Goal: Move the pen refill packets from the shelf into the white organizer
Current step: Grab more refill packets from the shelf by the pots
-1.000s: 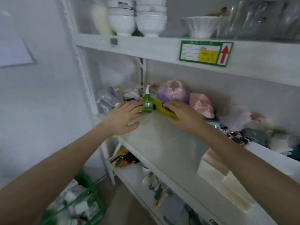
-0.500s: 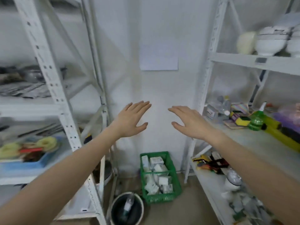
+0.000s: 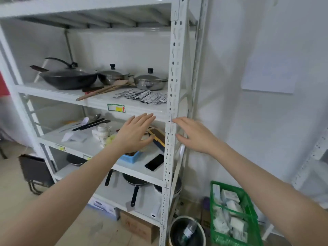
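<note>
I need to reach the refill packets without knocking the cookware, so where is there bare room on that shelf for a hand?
Bare shelf runs along the front edge, left of the refill packets and in front of the wooden spatulas. Behind the packets it is crowded: steel pot, second pot, wok. Both hands, left hand and right hand, are open below that shelf.

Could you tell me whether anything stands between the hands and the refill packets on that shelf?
Nothing visible does. The packets lie near the shelf's front edge, above both open hands; the pot sits behind them. The left hand is nearer than the right hand.
</note>
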